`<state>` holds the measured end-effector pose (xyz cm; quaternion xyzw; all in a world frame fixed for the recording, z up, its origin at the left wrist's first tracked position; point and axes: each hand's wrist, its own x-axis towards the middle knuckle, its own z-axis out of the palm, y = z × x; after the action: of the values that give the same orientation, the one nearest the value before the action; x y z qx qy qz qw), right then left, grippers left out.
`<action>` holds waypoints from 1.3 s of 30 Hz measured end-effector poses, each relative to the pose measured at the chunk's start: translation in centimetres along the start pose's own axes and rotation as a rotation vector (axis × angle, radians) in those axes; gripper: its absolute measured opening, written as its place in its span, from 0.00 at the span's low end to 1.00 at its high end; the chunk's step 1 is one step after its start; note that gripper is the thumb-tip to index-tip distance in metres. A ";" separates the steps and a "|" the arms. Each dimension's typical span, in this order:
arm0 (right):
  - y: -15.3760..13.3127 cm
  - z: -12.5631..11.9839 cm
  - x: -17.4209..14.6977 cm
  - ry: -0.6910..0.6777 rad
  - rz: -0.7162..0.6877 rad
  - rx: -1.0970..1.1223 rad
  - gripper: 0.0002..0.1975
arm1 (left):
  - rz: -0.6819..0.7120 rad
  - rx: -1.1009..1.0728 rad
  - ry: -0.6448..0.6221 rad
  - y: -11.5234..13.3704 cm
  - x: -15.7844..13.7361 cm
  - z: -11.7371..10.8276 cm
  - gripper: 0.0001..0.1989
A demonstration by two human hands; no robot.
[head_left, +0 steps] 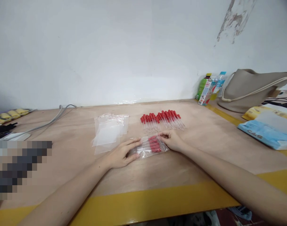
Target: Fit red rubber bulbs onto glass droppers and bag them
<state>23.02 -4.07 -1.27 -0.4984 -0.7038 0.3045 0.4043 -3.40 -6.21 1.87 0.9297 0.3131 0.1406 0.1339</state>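
A clear plastic bag (pixel 144 149) lies on the table in front of me, with several red-bulbed droppers (pixel 154 144) inside it. My left hand (pixel 122 153) rests at the bag's left end, thumb and fingers spread apart on the plastic. At the opposite end, my right hand (pixel 171 139) pinches the bag's upper right edge. Just beyond the bag are two groups of loose droppers, one on the left (pixel 150 121) and one on the right (pixel 170 119), red bulbs pointing away from me. Flat plastic bags (pixel 107 133) overlap in a pile beyond my left hand.
Bottles (pixel 206 89) and a grey-beige bag (pixel 249 89) stand at the back right. Blue and yellow packs (pixel 263 133) lie nearer on that side. A grey cable (pixel 51 121) crosses the left. Yellow tape (pixel 143 204) runs along the table's front edge.
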 end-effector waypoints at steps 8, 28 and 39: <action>0.8 -1.0 -0.3 0.060 -0.062 -0.054 0.15 | 0.056 -0.015 0.021 -0.1 0.2 0.1 0.23; -0.7 -1.1 -0.3 -0.209 0.040 0.413 0.14 | 0.095 -0.099 0.004 0.1 0.1 -0.4 0.22; -2.6 -2.3 -0.3 -0.362 0.191 0.599 0.11 | -0.313 0.234 0.396 -3.5 -0.7 -1.6 0.22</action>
<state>23.89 -5.16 1.96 -0.3595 -0.5939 0.6168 0.3710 -6.39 -3.71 2.01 0.8336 0.4869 0.2601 -0.0180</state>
